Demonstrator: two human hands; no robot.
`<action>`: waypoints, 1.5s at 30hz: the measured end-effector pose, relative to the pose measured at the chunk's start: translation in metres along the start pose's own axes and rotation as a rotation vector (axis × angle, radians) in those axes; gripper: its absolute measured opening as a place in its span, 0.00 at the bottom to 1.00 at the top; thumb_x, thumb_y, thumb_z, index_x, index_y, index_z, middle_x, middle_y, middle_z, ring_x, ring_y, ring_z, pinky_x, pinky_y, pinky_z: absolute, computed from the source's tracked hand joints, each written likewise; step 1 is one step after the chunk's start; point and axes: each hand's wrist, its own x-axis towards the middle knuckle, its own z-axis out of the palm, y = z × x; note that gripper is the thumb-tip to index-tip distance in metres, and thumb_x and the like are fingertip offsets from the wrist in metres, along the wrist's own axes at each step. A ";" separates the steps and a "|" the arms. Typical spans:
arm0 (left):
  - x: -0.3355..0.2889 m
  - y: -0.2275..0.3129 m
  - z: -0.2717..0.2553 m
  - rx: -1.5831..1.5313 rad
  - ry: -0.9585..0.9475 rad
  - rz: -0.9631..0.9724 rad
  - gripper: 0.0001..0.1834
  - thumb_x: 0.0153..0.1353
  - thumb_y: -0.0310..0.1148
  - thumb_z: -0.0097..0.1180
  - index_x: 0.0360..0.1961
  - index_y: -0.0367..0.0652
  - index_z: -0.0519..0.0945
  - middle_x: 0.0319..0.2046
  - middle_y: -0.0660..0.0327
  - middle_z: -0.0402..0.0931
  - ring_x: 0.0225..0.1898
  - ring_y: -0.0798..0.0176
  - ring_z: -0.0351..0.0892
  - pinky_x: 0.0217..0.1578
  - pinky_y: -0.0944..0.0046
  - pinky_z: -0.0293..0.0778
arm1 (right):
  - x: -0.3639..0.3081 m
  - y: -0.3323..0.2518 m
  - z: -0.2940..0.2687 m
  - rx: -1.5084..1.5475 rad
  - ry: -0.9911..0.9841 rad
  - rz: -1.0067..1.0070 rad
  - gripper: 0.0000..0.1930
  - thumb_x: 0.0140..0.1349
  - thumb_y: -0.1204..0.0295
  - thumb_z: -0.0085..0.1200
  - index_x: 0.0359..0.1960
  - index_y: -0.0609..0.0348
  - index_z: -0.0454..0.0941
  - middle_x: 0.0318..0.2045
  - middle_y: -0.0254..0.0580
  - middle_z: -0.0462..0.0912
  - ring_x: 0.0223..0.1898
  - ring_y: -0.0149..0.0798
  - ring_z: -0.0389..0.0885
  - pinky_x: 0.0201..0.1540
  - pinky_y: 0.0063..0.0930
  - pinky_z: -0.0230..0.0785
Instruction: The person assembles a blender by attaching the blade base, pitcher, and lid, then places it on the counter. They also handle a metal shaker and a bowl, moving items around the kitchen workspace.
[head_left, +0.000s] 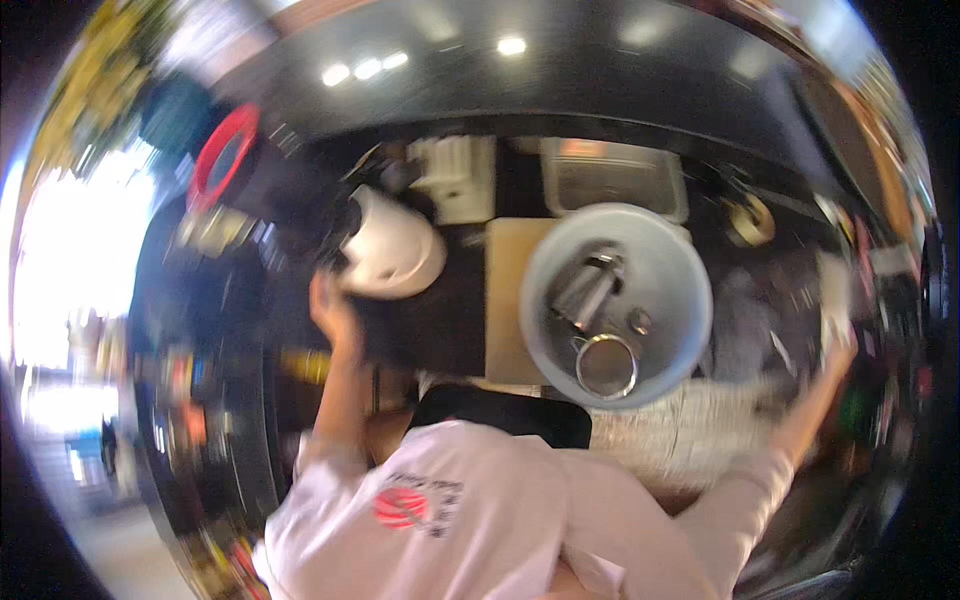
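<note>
My left hand point(328, 302) is at the black handle part of a white, rounded jug-like vessel point(395, 250), with fingers that look closed on it; motion smears the details. The vessel leans to one side over the dark table. Far to the right, my right hand point(840, 338) is stretched out beside a pale upright thing point(834, 280), too blurred to name. Whether those fingers grip it I cannot tell. Between the hands stands a light blue round basin point(690, 300). Inside it lie a shiny metal cup point(588, 292) and a round metal-rimmed strainer point(606, 366).
A tan board point(505, 300) lies partly under the basin. Behind are a clear plastic tray point(612, 180) and a white block-like holder point(457, 180). A tape roll point(752, 220) sits at the right, a red ring point(222, 157) at the far left. Crumpled pale sheeting point(690, 430) lies at the near edge.
</note>
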 end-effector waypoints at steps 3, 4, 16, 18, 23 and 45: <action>-0.025 -0.008 0.030 -0.149 0.285 0.012 0.20 0.66 0.21 0.47 0.59 0.32 0.76 0.51 0.58 0.78 0.49 0.67 0.77 0.52 0.66 0.72 | 0.112 0.082 0.038 0.062 0.009 0.142 0.45 0.51 0.51 0.72 0.66 0.66 0.68 0.65 0.59 0.70 0.63 0.54 0.71 0.67 0.44 0.61; -0.032 -0.037 -0.001 -0.125 0.308 0.034 0.22 0.64 0.20 0.48 0.59 0.34 0.76 0.50 0.58 0.79 0.47 0.67 0.78 0.51 0.66 0.73 | 0.141 0.074 0.074 0.043 0.079 0.094 0.44 0.51 0.53 0.72 0.67 0.62 0.67 0.65 0.57 0.70 0.64 0.56 0.70 0.67 0.46 0.61; -0.153 0.056 0.015 -1.001 0.305 -0.497 0.19 0.69 0.32 0.45 0.59 0.42 0.74 0.55 0.56 0.76 0.60 0.54 0.74 0.65 0.46 0.70 | 0.176 0.070 0.112 0.382 -0.268 0.566 0.32 0.64 0.49 0.56 0.67 0.45 0.67 0.57 0.46 0.79 0.48 0.53 0.82 0.28 0.45 0.82; -0.153 0.067 0.016 -1.073 0.283 -0.497 0.19 0.68 0.31 0.46 0.58 0.41 0.76 0.54 0.56 0.77 0.59 0.53 0.74 0.65 0.46 0.70 | 0.166 0.061 0.103 0.436 -0.198 0.567 0.30 0.65 0.50 0.56 0.66 0.46 0.67 0.57 0.47 0.79 0.49 0.54 0.82 0.30 0.45 0.82; -0.152 0.073 -0.004 -1.138 0.206 -0.471 0.18 0.67 0.32 0.47 0.55 0.42 0.78 0.52 0.57 0.79 0.56 0.53 0.77 0.64 0.46 0.70 | 0.127 0.016 0.064 0.611 0.069 0.471 0.26 0.67 0.52 0.54 0.63 0.48 0.67 0.57 0.49 0.79 0.50 0.55 0.82 0.34 0.47 0.80; -0.008 -0.041 -0.224 -1.012 0.184 -0.356 0.19 0.70 0.41 0.52 0.58 0.48 0.76 0.49 0.63 0.79 0.50 0.60 0.78 0.62 0.49 0.70 | -0.040 -0.328 -0.258 1.280 -0.010 -0.389 0.32 0.70 0.53 0.48 0.69 0.57 0.60 0.58 0.55 0.77 0.49 0.54 0.83 0.53 0.50 0.77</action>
